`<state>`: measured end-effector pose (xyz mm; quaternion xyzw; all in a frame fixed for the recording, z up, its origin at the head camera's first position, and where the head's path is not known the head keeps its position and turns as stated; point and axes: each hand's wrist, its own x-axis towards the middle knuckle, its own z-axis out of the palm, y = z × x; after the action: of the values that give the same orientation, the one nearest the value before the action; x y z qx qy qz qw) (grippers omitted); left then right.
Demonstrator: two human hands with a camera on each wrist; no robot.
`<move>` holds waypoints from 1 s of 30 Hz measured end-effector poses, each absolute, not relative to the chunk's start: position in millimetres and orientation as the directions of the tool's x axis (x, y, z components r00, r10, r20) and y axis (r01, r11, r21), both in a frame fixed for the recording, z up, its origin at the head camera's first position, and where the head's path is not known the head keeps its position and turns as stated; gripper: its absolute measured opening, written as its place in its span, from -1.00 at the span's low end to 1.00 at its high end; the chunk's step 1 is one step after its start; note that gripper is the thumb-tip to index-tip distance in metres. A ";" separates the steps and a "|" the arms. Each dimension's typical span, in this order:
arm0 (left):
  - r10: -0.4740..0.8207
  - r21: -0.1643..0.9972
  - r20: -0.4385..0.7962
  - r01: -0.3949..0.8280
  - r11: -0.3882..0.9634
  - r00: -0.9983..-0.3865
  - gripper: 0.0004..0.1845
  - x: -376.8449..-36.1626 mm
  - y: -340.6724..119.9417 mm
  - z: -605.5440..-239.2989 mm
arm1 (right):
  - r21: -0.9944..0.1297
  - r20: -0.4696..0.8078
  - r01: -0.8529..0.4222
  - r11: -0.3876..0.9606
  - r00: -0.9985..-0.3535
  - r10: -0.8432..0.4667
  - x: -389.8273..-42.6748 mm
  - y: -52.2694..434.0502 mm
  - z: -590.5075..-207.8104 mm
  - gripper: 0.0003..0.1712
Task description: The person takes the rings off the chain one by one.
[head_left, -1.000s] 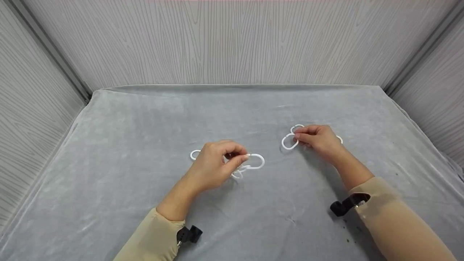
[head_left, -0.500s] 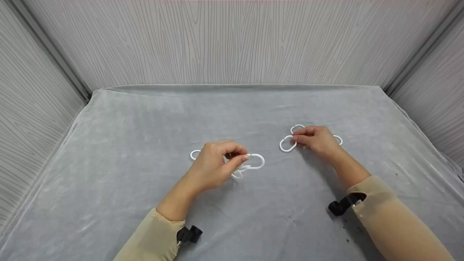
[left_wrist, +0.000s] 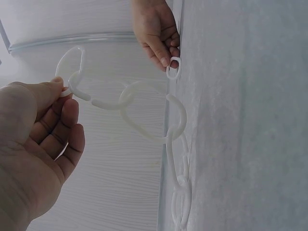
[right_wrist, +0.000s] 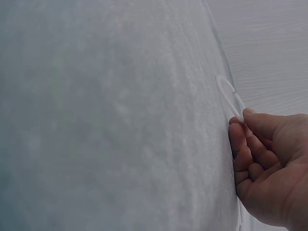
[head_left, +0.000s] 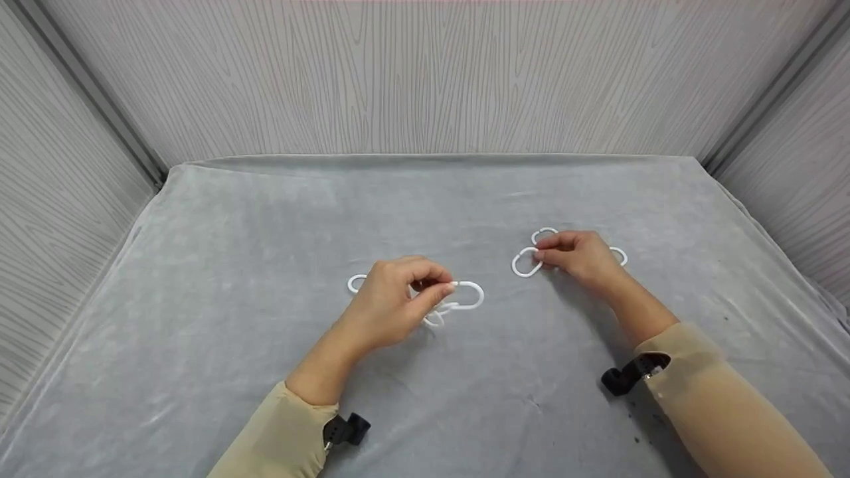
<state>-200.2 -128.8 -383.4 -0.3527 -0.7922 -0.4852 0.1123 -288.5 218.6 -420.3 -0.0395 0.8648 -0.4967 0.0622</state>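
My left hand (head_left: 395, 302) pinches an end link of a white plastic chain (head_left: 483, 295) between thumb and fingertips, raised above the cloth. In the left wrist view several linked oval rings (left_wrist: 183, 115) hang down from those fingers, and small gaps show in some rings. To the right, my right hand (head_left: 584, 259) pinches one separate white chain link (head_left: 526, 275) between thumb and forefinger, close to the cloth. That same link (right_wrist: 226, 89) stands tilted in the right wrist view, its lower end hidden by the fingertips.
A grey cloth (head_left: 265, 219) covers the table. One loose white ring (head_left: 534, 236) lies just beyond my right fingers, another white ring (head_left: 625, 257) right of that hand. Part of a white ring (head_left: 350, 284) shows left of my left hand. Wood-grain panels (head_left: 425, 73) stand around the table.
Over the second, my right hand and its chain link shifted slightly left and down, uncovering more of the ring at its right. My left hand and the chain stay nearly still.
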 end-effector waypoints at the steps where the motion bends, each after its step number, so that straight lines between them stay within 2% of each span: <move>1: 0.449 0.689 0.522 0.669 0.279 -0.725 -0.95 -200.1 -128.9 -383.4 | -0.867 -0.070 -0.005 0.499 -0.989 -0.131 -288.5 218.4 -420.2 -0.62; 11: 0.447 0.695 0.511 0.659 0.288 -0.734 -0.94 -199.7 -129.2 -382.1 | -0.872 -0.047 -0.016 0.488 -0.992 -0.117 -289.0 222.3 -423.8 -0.64; 20: 0.445 0.699 0.504 0.652 0.293 -0.740 -0.94 -198.0 -129.4 -381.0 | -0.845 -0.040 -0.025 0.534 -0.993 -0.111 -285.3 225.3 -419.7 -0.66; 30: 0.446 0.690 0.513 0.661 0.294 -0.733 -0.94 -198.6 -129.0 -382.2 | -0.868 0.023 -0.070 0.491 -0.995 -0.100 -274.9 220.8 -395.7 -0.62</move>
<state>-198.6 -129.0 -382.2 -0.3476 -0.7966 -0.4818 0.1116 -274.9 220.8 -395.7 -0.0493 0.8634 -0.5019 0.0152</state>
